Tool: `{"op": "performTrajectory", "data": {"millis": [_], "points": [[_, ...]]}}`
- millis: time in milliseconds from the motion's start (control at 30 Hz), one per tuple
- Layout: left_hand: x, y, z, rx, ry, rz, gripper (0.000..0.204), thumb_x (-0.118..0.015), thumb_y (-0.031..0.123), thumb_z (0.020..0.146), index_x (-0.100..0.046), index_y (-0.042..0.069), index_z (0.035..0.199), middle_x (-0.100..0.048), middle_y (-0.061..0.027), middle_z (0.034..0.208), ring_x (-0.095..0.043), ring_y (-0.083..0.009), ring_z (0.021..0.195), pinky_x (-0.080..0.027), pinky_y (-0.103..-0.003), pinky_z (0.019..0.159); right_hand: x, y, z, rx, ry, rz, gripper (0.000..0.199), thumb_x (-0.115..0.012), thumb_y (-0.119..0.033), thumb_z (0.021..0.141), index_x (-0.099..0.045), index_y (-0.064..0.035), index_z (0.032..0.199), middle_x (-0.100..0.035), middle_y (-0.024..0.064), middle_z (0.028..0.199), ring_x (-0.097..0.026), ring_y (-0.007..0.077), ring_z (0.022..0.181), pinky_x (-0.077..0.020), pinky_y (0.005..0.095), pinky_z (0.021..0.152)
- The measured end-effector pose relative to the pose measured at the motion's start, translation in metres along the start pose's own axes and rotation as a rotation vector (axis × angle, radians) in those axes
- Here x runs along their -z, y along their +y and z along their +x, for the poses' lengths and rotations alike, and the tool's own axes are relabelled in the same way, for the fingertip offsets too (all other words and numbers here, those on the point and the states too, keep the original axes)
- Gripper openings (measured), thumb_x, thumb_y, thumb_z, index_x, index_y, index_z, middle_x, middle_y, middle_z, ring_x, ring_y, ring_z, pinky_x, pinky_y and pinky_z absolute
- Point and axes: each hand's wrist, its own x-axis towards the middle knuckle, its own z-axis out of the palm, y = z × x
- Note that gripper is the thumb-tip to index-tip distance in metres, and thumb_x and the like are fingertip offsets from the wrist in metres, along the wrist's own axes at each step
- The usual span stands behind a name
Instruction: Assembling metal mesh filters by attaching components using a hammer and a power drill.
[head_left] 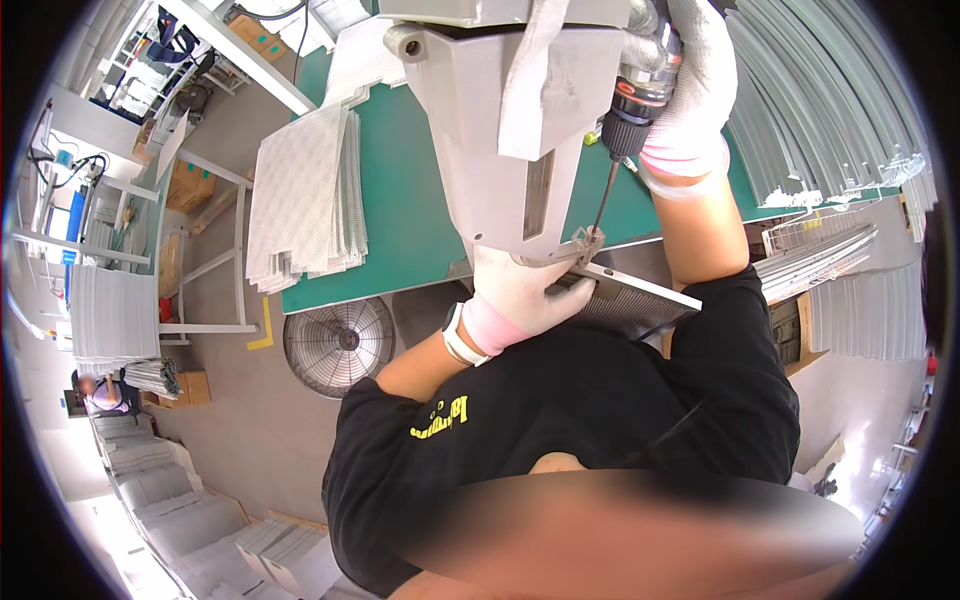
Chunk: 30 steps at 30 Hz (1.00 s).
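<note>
My right hand [700, 90], in a white glove with a pink cuff, is closed around a power screwdriver [630, 115] with a black chuck. Its long thin bit [605, 195] points down to a small metal bracket [588, 240]. At that bracket, my left hand [520, 295], gloved the same way, grips the end of a perforated panel [650, 290] with a pale edge. The left thumb shows, while its other fingers are largely hidden beneath a large grey machine housing [490, 130]. A white strip [535, 85] hangs over the front of that housing.
A stack of white perforated sheets [305, 200] lies on the green table [395, 200] at left. Long grey panels [820, 110] are piled at right. A round fan [340, 345] stands below the table's edge. Far left, a person [105, 392] is near more stacks.
</note>
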Motion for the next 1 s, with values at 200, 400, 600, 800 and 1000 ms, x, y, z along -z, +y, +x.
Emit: {"op": "performTrajectory", "data": {"millis": [200, 400, 600, 800, 1000], "points": [[-0.004, -0.003, -0.009, 0.010, 0.040, -0.037, 0.040, -0.082, 0.028, 0.071, -0.076, 0.011, 0.107, -0.062, -0.0022, 0.077, -0.063, -0.0209, 0.070, -0.050, -0.035, 0.062, -0.073, 0.000, 0.001, -0.220, 0.902, -0.381, 0.044, -0.063, -0.032, 0.099, -0.046, -0.0036, 0.128, -0.051, 0.0023, 0.083, -0.047, 0.0063, 0.059, -0.0422, 0.0193, 0.052], [-0.004, -0.002, -0.011, 0.014, -0.006, -0.069, 0.045, -0.084, 0.025, 0.071, -0.075, 0.009, 0.112, -0.059, -0.0037, 0.083, -0.061, -0.0212, 0.077, -0.049, -0.034, 0.065, -0.048, 0.006, 0.003, -0.131, 0.445, 0.024, 0.037, -0.062, -0.034, 0.100, -0.052, -0.0031, 0.117, -0.051, 0.0021, 0.079, -0.050, 0.0062, 0.059, -0.0413, 0.0184, 0.049], [-0.006, -0.004, -0.010, -0.057, -0.084, -0.141, 0.039, -0.083, 0.020, 0.076, -0.072, 0.003, 0.110, -0.059, -0.0063, 0.086, -0.060, -0.0225, 0.078, -0.049, -0.035, 0.068, -0.066, 0.000, -0.024, -0.196, 0.875, -0.097, 0.039, -0.060, -0.031, 0.100, -0.054, -0.0001, 0.123, -0.060, 0.0086, 0.089, -0.059, 0.0138, 0.068, -0.0491, 0.0234, 0.057], [-0.009, -0.004, -0.020, 0.030, -0.213, -0.078, 0.041, -0.079, 0.026, 0.082, -0.069, 0.004, 0.115, -0.059, -0.0075, 0.091, -0.062, -0.0220, 0.083, -0.050, -0.035, 0.072, -0.052, 0.015, -0.084, -0.231, 0.863, -0.119, 0.042, -0.059, -0.029, 0.100, -0.056, 0.0023, 0.128, -0.068, 0.0137, 0.099, -0.067, 0.0205, 0.079, -0.0558, 0.0283, 0.065], [-0.013, 0.004, -0.018, 0.153, -0.433, 0.041, 0.042, -0.074, 0.033, 0.089, -0.067, 0.005, 0.120, -0.066, -0.0074, 0.109, -0.064, -0.0208, 0.104, -0.052, -0.036, 0.090, -0.045, 0.019, -0.106, -0.242, 0.835, 0.082, 0.042, -0.061, -0.029, 0.099, -0.057, 0.0021, 0.127, -0.069, 0.0148, 0.108, -0.069, 0.0238, 0.091, -0.0590, 0.0333, 0.074]]}}
